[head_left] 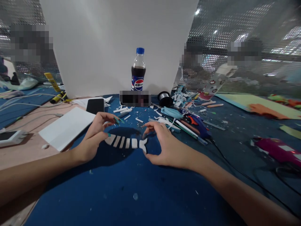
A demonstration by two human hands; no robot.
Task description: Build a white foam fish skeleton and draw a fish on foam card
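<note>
Several flat white pieces lie in a row on the blue mat [113, 188], together shaped like a fish. At the left is a rounded head piece [110, 139], in the middle are narrow body strips [128, 143], and at the right sits a forked tail piece [143, 144]. My left hand [96, 136] is open beside the head piece, its thumb at the piece's upper edge and its fingers raised apart. My right hand [166, 142] curves open around the tail's right side. Its thumb is near the tail's lower tip, with the fingers spread above.
Beyond the hands stand a cola bottle [138, 72] and a wire spool [165, 99]. White scraps [181, 95], pens and a blue glue gun [198, 125] crowd the right. A magenta tool [277, 150] lies further right; white board [67, 127] and a phone [95, 106] lie left.
</note>
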